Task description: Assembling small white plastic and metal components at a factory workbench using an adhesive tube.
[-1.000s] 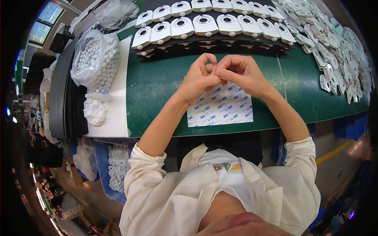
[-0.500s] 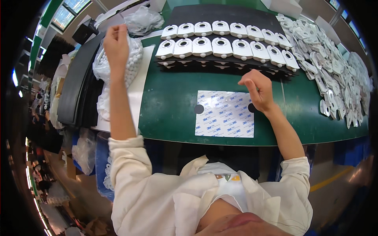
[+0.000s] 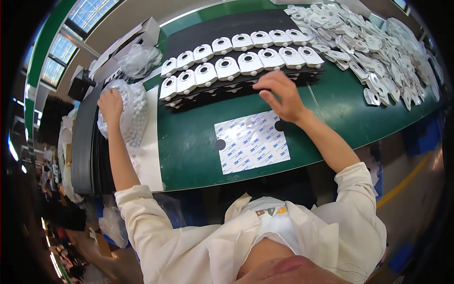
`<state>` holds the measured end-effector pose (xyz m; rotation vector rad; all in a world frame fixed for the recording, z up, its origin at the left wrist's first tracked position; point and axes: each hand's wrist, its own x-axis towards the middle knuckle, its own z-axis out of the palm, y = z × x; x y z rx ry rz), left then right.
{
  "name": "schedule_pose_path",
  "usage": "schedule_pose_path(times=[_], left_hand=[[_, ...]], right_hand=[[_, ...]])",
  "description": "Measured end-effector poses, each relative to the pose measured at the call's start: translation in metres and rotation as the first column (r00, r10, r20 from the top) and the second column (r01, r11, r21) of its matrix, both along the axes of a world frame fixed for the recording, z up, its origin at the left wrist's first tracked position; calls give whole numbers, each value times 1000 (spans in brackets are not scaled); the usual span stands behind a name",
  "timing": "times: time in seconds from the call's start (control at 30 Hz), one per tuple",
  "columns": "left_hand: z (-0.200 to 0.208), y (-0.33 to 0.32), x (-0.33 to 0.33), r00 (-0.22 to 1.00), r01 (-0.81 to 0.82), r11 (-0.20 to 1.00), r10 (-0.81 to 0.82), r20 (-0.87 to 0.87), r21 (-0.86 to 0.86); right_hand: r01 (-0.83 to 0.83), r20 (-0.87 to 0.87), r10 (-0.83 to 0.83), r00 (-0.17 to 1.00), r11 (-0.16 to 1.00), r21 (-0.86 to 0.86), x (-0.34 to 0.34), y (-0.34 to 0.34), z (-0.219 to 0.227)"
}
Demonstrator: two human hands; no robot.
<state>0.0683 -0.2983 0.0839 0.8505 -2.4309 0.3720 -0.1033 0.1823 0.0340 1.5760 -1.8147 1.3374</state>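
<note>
Hands (image 3: pixel 110 105) (image 3: pixel 283 97) apart; blue-lettered sheet (image 3: pixel 253 149) near right

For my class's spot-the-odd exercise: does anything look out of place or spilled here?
Nothing looks clearly spilled or damaged. Only the heap of white parts at right stands out, jumbled beside neat rows of similar pieces.

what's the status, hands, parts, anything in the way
Left hand at bag of white balls, fingertips unclear. Right hand half-open, nothing visible in it, hiding some edge of black sheets. White parts in two rows.
</note>
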Motion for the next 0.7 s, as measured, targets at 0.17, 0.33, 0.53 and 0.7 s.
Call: schedule_pose_path(times=[0.17,0.33,0.53,0.7], left_hand=[[7,126,-41,810,556,818,-495,-316,144],[-20,162,-73,687,684,697,-715,132,213],[-31,153,-89,723,538,769,-631,280,345],[-32,159,-92,732,539,761,-635,247,361]], right_hand=[[378,-119,-391,913,919,-114,-44,30,29],[545,-355,-434,828,773,326,-101,49,31],[418,-324,-266,908,626,658,-125,25,19],[422,-335,-256,907,567,708,-120,23,25]])
